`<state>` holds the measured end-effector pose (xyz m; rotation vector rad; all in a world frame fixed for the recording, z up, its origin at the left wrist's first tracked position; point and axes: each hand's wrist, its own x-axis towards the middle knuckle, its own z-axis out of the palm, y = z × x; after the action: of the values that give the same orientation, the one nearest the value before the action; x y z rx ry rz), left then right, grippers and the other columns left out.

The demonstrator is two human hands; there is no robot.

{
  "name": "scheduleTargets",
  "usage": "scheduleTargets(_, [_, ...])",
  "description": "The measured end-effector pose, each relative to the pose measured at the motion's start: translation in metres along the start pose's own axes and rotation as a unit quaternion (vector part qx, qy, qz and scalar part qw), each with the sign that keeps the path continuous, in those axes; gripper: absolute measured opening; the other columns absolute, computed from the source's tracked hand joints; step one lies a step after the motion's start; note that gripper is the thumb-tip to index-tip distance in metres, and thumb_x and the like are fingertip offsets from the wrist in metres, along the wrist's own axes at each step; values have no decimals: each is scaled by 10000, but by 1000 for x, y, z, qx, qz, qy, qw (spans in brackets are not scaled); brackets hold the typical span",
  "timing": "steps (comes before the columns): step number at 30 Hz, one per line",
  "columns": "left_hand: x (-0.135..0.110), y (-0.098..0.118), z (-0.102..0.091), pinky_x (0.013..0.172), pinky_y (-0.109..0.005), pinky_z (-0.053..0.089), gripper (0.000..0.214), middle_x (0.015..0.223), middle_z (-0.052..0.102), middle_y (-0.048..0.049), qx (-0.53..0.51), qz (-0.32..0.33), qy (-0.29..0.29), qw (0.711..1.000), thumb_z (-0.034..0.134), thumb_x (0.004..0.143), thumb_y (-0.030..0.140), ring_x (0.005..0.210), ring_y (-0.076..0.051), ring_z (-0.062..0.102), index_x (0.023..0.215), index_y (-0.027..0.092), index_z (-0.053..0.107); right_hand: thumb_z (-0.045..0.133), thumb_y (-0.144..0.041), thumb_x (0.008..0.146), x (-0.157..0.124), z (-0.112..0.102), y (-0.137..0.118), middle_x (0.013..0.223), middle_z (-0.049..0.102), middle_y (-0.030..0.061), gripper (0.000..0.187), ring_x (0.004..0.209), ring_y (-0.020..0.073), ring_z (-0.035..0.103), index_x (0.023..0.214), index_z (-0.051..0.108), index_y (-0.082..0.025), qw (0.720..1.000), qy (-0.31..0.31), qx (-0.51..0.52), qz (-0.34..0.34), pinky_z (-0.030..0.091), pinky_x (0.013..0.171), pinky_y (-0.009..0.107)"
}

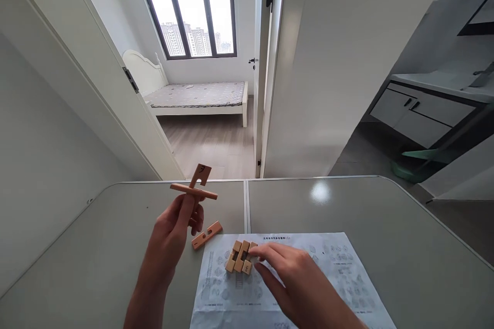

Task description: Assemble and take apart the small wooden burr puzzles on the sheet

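My left hand (pixel 175 229) is raised above the table and pinches two crossed wooden puzzle pieces (pixel 196 187), one upright and notched, one lying flat across it. My right hand (pixel 291 280) rests on a printed instruction sheet (pixel 339 272), fingertips touching a small cluster of wooden puzzle blocks (pixel 240 257) that sits on the sheet. One loose notched wooden piece (pixel 207 235) lies on the table just left of the sheet, below my left hand.
The grey folding table (pixel 96 247) has a centre seam and rounded far corners. Beyond it an open door leads to a bedroom with a bed (pixel 198 96) and window. A cabinet (pixel 420 115) stands at the right.
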<state>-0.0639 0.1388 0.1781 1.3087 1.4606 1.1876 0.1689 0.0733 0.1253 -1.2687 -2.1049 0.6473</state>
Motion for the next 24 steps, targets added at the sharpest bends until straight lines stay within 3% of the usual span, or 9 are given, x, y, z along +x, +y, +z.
scheduleTargets(3, [-2, 3, -1, 593, -284, 440, 451, 695, 547, 10, -21, 4, -7, 1000, 615, 943, 625, 587, -138, 468, 1002, 188, 708, 562, -29, 975, 19, 27, 4, 1088, 793, 44, 286, 944, 223, 773, 1100, 730, -225, 1000, -23, -6, -8, 621, 837, 333])
scheduleTargets(6, [-2, 4, -2, 590, -281, 428, 429, 685, 540, 15, -26, 6, -3, 1000, 623, 946, 609, 587, -136, 460, 987, 189, 701, 611, -23, 949, 47, 58, 13, 1232, 751, 103, 309, 1102, 263, 719, 1182, 727, -188, 998, -20, -60, -29, 584, 957, 378])
scheduleTargets(9, [-4, 5, -5, 585, -283, 419, 421, 674, 535, 16, -32, 15, -2, 999, 618, 953, 604, 593, -141, 460, 988, 192, 700, 605, -17, 953, 76, 85, 22, 1367, 702, 95, 410, 1260, 260, 622, 1304, 686, -213, 993, -52, -94, -45, 530, 1038, 379])
scheduleTargets(12, [-9, 8, -7, 586, -284, 420, 424, 679, 540, 12, -38, 18, 2, 999, 617, 952, 604, 598, -144, 460, 987, 191, 706, 608, -48, 971, 101, 106, 25, 1289, 750, 66, 335, 1271, 258, 600, 1237, 715, -222, 990, -79, -103, -62, 496, 1048, 377])
scheduleTargets(17, [-15, 14, -12, 582, -285, 428, 436, 690, 547, 5, -41, 21, 13, 999, 625, 934, 612, 615, -155, 478, 977, 190, 727, 616, -114, 999, 121, 127, 22, 1212, 767, 90, 229, 1239, 275, 587, 1168, 726, -224, 983, -110, -130, -72, 454, 1022, 408])
scheduleTargets(24, [-17, 14, -15, 563, -263, 415, 449, 686, 533, 16, -52, 15, 9, 998, 614, 942, 635, 614, -144, 467, 981, 199, 714, 699, -237, 977, 126, 135, 15, 1122, 733, 142, 143, 1130, 305, 579, 1089, 751, -165, 979, -121, -150, -67, 463, 968, 413])
